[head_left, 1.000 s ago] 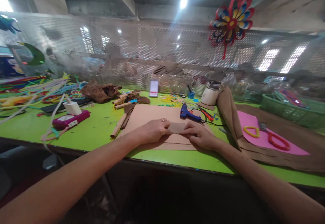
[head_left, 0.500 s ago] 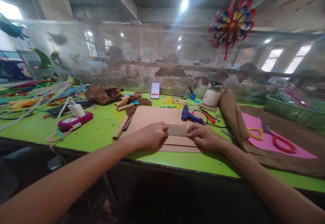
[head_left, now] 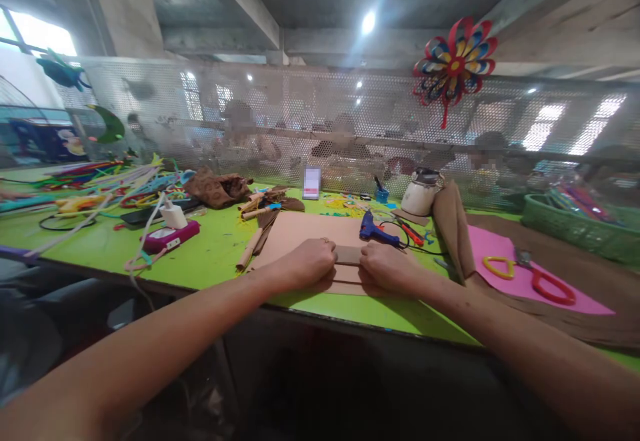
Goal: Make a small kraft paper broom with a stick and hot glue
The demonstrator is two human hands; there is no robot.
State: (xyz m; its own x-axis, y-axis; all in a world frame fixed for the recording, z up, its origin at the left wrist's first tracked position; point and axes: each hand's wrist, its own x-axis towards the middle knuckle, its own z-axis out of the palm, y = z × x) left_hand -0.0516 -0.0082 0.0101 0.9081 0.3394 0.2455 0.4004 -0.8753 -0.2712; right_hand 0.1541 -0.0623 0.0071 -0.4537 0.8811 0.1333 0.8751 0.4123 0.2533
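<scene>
Between my hands lies a small brown strip of paper [head_left: 349, 255], narrow from front to back. My left hand [head_left: 313, 261] is closed on its left end, with a ring on one finger. The right end is pinched by my right hand [head_left: 387, 264], fingers curled in. Under both hands are light tan cardboard sheets [head_left: 305, 229] on the green table. Just beyond my right hand a blue glue gun [head_left: 377, 229] rests on the cardboard. The fingertips are partly hidden behind the knuckles.
Scissors [head_left: 523, 259] with yellow and red handles lie on pink paper [head_left: 585, 291] at right, beside a green basket [head_left: 580, 228]. A white pot [head_left: 419, 194] stands behind. At left are a purple power strip [head_left: 173, 236], rolled brown paper pieces [head_left: 250, 248] and pipe cleaners [head_left: 135, 181].
Both hands have curled more tightly and come a little closer together. The brown strip now shows narrower from front to back. The whole view has shifted slightly.
</scene>
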